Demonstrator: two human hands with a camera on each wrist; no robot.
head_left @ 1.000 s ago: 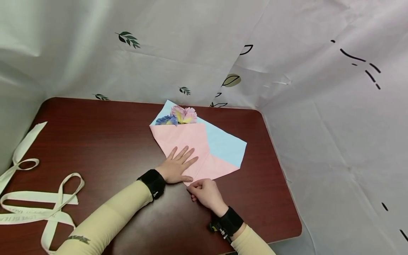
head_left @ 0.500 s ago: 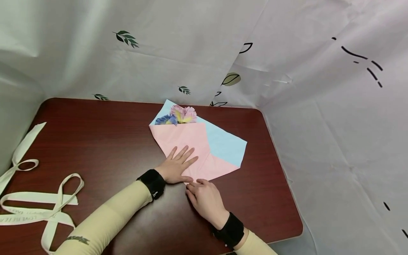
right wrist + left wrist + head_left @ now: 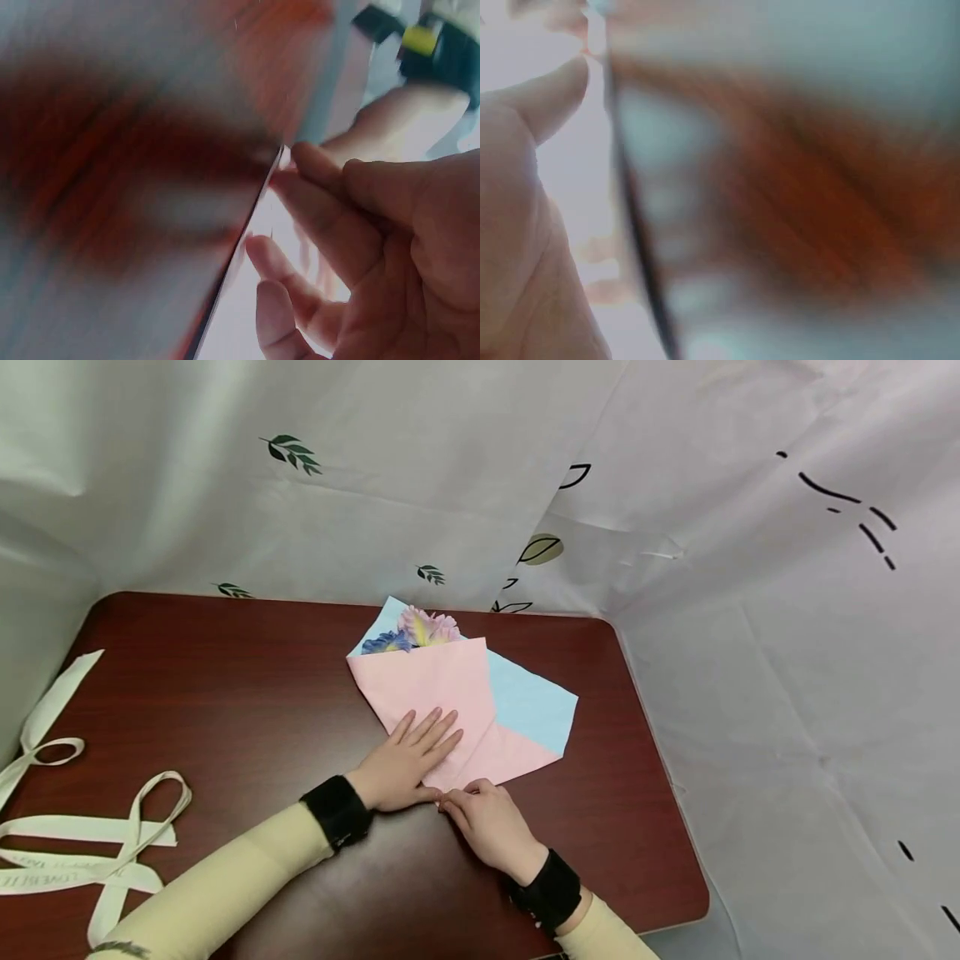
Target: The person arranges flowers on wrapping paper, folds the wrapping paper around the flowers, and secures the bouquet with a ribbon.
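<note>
The tabletop [image 3: 622, 810] is free from the paper [image 3: 420, 681] to the right edge. Ribbon [image 3: 75, 829] clutters the left side; a curtain [image 3: 375, 502] walls the far edge. Left hand [image 3: 397, 767] and right hand [image 3: 491, 827] crowd the paper's near tip, apparently leaving little gap.

From above the counter's [image 3: 225, 693] near side, the head view faces forward and down, taking in the left hand [image 3: 399, 770], the right hand [image 3: 491, 827] and the cloth [image 3: 375, 518] beyond. Each wrist view sits close and low, its own hand crowding one side. Head and right wrist views share the right hand at the paper [image 3: 423, 685].
</note>
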